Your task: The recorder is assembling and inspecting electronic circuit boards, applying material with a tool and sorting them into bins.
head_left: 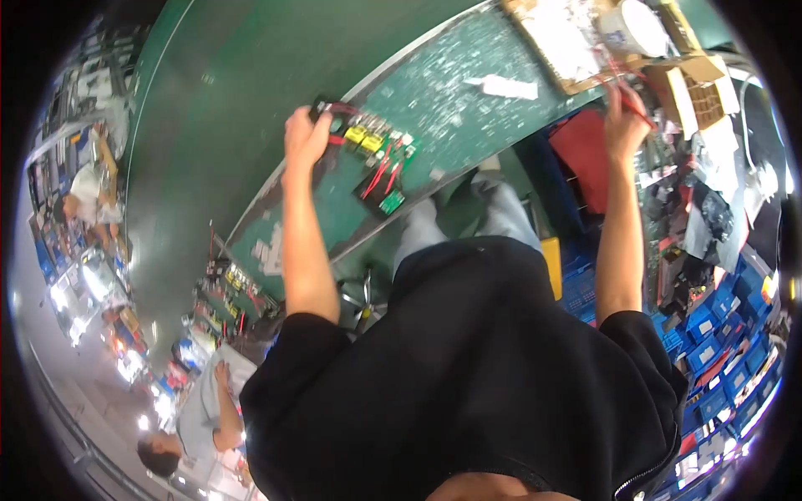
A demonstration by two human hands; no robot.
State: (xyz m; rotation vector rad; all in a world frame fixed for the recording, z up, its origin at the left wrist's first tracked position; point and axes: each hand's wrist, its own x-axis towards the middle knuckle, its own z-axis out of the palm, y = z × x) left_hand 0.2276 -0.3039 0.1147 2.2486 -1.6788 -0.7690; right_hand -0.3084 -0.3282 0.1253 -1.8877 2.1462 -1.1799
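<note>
Both hands are at work, well apart: on the near side of the commentary, the left hand (307,140) has thumb and fingers pinching the black end piece (321,107) of a circuit board assembly (368,139), and what a sensible place to grip, since that end seems to leave the yellow parts and loose wiring untouched. Look at the assembly now, lying just to the right of that hand on the green bench (334,185), slanting down toward the bench's near edge, with red wires (386,169) running by a black block (372,194) at its lower end; resting it there probably lets the bench take the weight, so one hand is enough to steady it. Over on the far right, the right hand (626,125) has its fingers curled around a red item (639,110), wires or a tool, too blurred to say which, beside a cardboard box (702,88). That box and the white roll (635,29) sit within arm's length, likely for easy picking. So the assembly lies against the left hand and well away from the right, with a white tube (505,87) on the bench between the two.
</note>
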